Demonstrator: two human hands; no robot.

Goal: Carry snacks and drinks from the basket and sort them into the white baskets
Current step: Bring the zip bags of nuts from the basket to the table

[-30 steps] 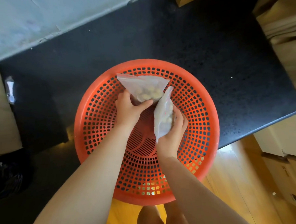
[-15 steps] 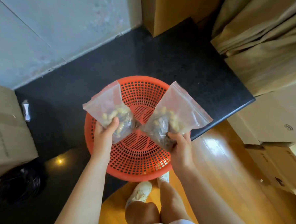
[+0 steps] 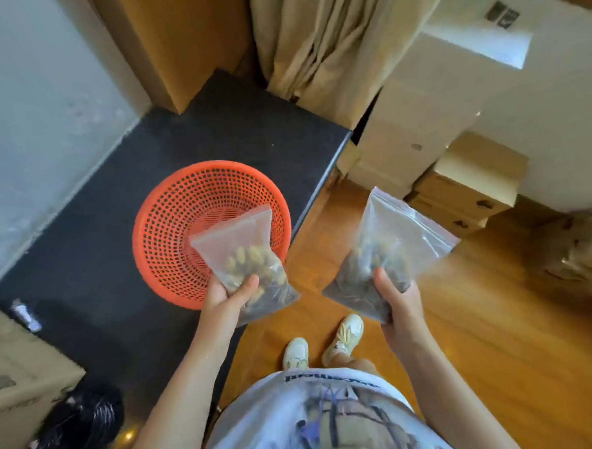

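A low black tabletop (image 3: 122, 206) fills the left and middle of the scene, its far edge against a pale wall and its right edge running diagonally beside a wooden floor (image 3: 498, 316). On it sits a round orange basket (image 3: 171, 231) with a lattice of holes, near the right edge, with nothing visible inside it. A small clear wrapper (image 3: 25, 312) lies on the black surface at the far left, well apart from the basket. On the floor to the right stand stacked cardboard boxes (image 3: 457, 195), and two pale shoes (image 3: 323, 343) are planted near the bottom middle.
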